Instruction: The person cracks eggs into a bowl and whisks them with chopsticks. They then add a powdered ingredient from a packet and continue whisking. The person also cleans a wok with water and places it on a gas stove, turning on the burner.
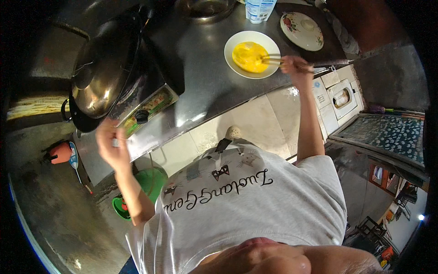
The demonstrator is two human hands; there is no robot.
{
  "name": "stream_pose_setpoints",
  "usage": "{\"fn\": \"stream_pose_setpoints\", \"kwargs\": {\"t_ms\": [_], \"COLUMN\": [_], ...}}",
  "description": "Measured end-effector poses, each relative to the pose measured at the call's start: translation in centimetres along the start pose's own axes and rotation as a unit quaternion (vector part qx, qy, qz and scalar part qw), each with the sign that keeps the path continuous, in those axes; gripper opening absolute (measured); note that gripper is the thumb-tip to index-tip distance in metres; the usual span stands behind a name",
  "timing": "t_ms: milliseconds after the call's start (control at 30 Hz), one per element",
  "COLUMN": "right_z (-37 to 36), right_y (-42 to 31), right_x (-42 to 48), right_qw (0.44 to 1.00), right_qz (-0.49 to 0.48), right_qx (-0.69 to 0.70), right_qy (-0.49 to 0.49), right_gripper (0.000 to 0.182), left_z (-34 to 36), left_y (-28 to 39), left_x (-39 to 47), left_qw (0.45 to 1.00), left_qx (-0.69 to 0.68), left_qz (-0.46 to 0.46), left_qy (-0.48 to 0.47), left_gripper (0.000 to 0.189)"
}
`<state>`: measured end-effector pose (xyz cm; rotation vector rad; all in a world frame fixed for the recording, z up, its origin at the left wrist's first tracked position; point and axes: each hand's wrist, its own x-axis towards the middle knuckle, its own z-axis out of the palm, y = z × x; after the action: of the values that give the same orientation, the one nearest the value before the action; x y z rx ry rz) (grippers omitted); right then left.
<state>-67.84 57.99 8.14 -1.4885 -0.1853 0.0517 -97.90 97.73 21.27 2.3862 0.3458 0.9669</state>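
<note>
My right hand [297, 68] is closed around chopsticks [272, 60], whose tips are in beaten egg [251, 58] in a white bowl [231, 68] on the metal counter. A floral lid [306, 30] lies beyond the bowl, to the right. On the left, my left hand [113, 144] is slightly blurred, with its fingers partly apart and no held object visible. It is beside the counter's front edge, near the black knob [141, 116] of a gas stove [160, 101]. A wok with a domed metal lid [102, 82] sits on the stove.
A metal pan [207, 10] and a blue and white pouch [260, 12] stand at the back of the counter [205, 78]. A green bucket [150, 181] is below at the left. A squat toilet [342, 97] is set in tiles at the right.
</note>
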Motion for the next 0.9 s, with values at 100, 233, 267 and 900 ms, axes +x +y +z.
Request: {"fn": "stream_pose_setpoints", "kwargs": {"t_ms": [100, 233, 267, 900], "right_z": [2.0, 0.6, 1.7, -0.1], "right_y": [-0.4, 0.3, 0.0, 0.7], "right_x": [-2.2, -1.9, -2.8, 0.8], "right_qw": [0.992, 0.995, 0.997, 0.993], "right_qz": [-0.073, -0.069, -0.03, -0.064], "right_qx": [-0.1, -0.05, -0.052, -0.06], "right_qy": [0.03, 0.055, 0.045, 0.085], "right_gripper": [0.02, 0.02, 0.02, 0.022], "left_z": [2.1, 3.0, 2.8, 7.9], "left_y": [1.6, 1.4, 1.4, 3.4], "left_x": [-6.1, -10.4, -11.0, -15.2], "left_qw": [0.981, 0.941, 0.939, 0.842], "left_qx": [-0.104, -0.216, -0.214, -0.381], "left_qz": [-0.145, -0.2, -0.193, -0.287], "left_qy": [-0.077, -0.17, -0.189, -0.251], "left_gripper": [0.034, 0.035, 0.034, 0.028]}}
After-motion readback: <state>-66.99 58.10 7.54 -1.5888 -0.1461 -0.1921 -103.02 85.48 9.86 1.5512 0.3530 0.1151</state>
